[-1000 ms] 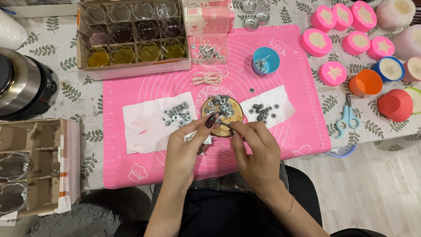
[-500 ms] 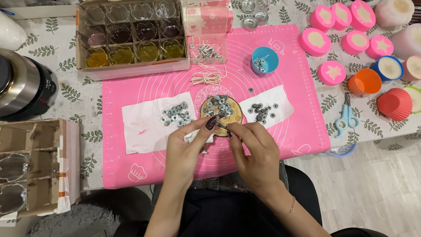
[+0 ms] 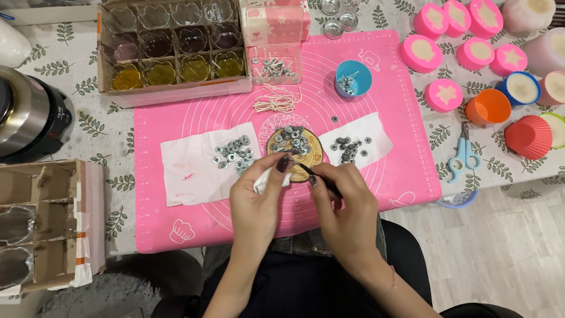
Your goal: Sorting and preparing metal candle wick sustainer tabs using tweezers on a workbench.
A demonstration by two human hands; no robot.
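Head view: two hands work small metal pieces over a round wooden slice (image 3: 294, 148) on the pink silicone mat (image 3: 176, 229).
The left hand (image 3: 256, 197) pinches a scrap of white tissue (image 3: 263, 181); the right hand (image 3: 347, 206) pinches a thin dark tool (image 3: 321, 179). Small silver wick tabs (image 3: 292, 136) are heaped on the slice, with more lying on white paper sheets at its left (image 3: 232, 154) and right (image 3: 348, 147), so sorting looks partway through.

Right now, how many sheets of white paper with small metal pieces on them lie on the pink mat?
2. One white sheet lies left of the round wooden slice, the other white sheet right of it; both rest on the pink mat.
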